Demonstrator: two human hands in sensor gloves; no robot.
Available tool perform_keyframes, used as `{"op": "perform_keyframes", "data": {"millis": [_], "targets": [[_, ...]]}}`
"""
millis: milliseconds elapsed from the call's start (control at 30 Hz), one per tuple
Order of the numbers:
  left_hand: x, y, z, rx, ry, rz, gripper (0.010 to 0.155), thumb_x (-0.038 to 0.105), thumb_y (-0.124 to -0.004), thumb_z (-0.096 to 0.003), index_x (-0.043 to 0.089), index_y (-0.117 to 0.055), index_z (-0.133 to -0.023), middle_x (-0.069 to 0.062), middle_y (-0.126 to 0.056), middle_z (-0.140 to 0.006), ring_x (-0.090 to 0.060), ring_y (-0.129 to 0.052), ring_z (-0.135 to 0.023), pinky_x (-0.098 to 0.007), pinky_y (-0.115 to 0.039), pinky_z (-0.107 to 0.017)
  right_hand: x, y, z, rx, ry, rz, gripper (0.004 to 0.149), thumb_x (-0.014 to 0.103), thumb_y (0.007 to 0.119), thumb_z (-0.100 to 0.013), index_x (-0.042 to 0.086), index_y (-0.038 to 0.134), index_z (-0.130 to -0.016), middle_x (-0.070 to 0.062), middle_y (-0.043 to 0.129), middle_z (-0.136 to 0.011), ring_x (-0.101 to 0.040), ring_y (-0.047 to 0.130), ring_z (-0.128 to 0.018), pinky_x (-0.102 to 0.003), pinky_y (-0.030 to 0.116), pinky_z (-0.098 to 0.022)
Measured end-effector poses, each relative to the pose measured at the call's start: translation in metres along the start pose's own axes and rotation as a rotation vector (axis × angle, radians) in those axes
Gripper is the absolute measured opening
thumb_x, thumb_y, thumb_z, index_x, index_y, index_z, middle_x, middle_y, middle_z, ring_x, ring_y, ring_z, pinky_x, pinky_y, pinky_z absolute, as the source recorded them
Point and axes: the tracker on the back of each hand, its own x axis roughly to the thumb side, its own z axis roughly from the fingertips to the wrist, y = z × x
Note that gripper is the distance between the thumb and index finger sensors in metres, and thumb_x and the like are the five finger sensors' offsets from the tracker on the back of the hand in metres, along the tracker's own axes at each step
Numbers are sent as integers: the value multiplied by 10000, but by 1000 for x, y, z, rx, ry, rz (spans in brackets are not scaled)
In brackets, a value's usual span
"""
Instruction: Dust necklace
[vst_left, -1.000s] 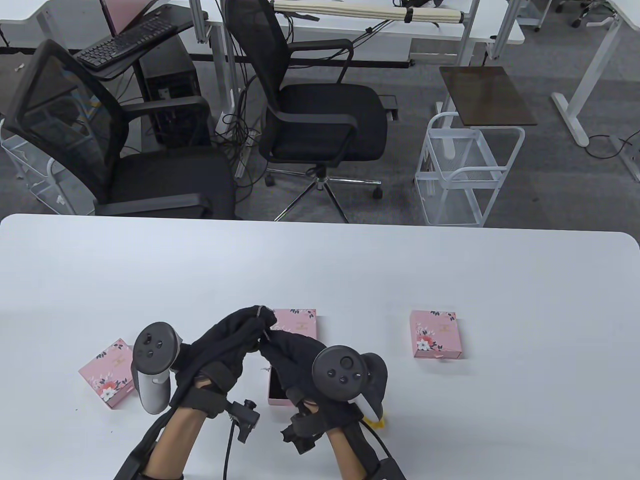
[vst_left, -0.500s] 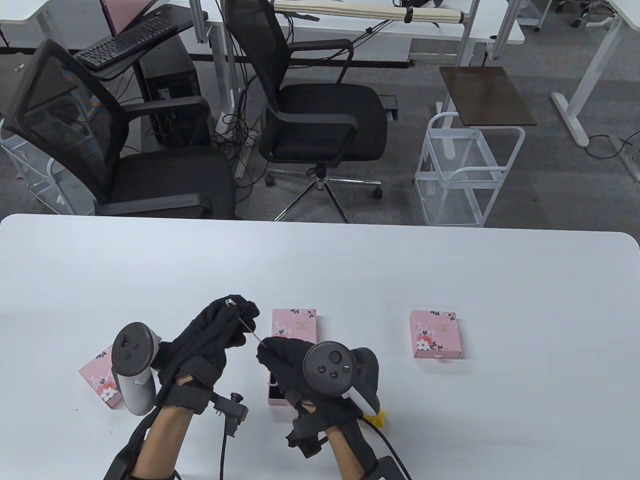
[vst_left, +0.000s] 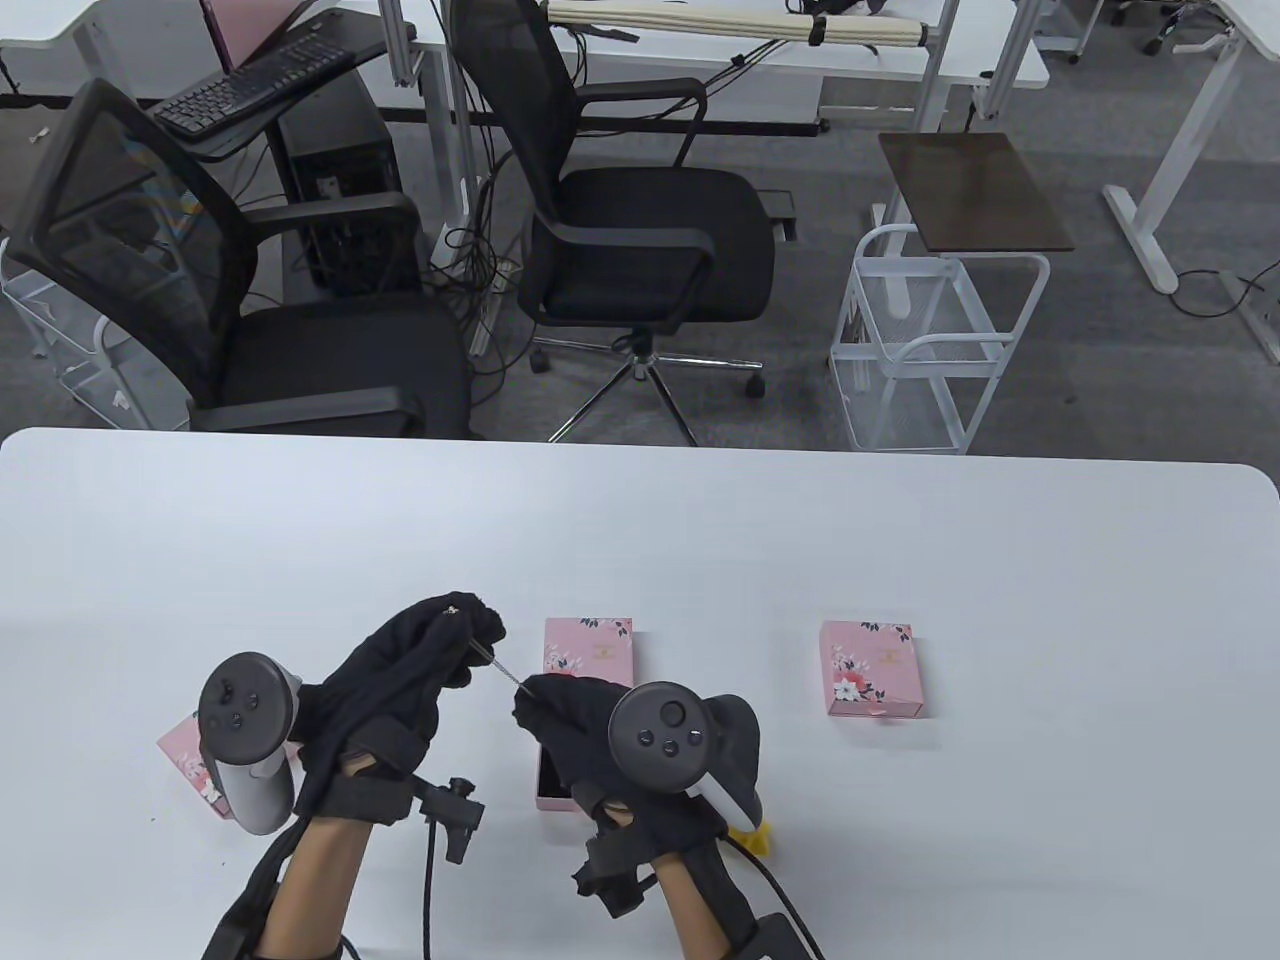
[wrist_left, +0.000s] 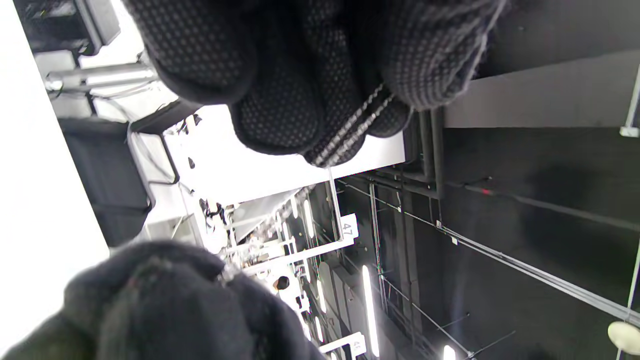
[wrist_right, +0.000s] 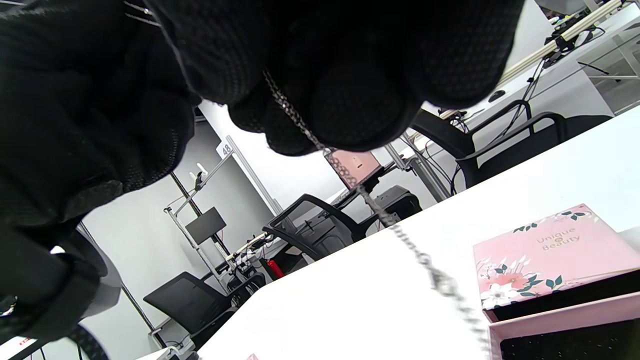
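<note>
Above table (vst_left: 900, 560), hands (vst_left: 500, 690) raised, necklace (vst_left: 492, 664) between.

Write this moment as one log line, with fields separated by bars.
left hand: pinches necklace | right hand: pinches chain's other end | chain: taut between hands, above table | open pink box: under right hand

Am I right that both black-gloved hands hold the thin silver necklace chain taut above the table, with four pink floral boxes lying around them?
Not quite: the table view shows three pink floral boxes, not four. Both the left hand and right hand do hold the thin silver necklace chain taut between them above the table.
</note>
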Motion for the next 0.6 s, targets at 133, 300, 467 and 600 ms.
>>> {"op": "perform_keyframes", "data": {"millis": [133,300,467,600], "targets": [[12,3,6,76,-70,-164,372,436,-881,-555,268,-925,-883,-19,-1042,-823,-198,-1005,-694,-410,-868,-503,0,1,0,11,-6,42,352,305,780,-623,114,837,-914,-172,949,-771,-360,952,-576,-522,783,-526],[15,1,8,93,-101,-128,358,463,-936,-505,317,-944,-831,31,-1065,-774,-142,-1036,-634,-375,-899,-459,1,2,-1,54,-27,45,352,308,780,-629,117,831,-920,-175,941,-788,-371,945,-595,-530,774,-539],[18,-4,9,62,-115,-127,350,471,-963,-481,338,-959,-804,53,-1071,-766,-141,-1034,-634,-375,-897,-459,-1,5,-2,98,-24,43,376,338,758,-647,122,805,-951,-189,911,-843,-394,922,-646,-545,750,-568],[18,-8,8,42,-121,-144,345,477,-976,-474,347,-964,-794,55,-1073,-765,-143,-1031,-638,-378,-894,-463,-4,3,-1,136,4,74,490,381,758,-649,95,712,-1043,-234,825,-956,-453,858,-749,-581,701,-614]]}}
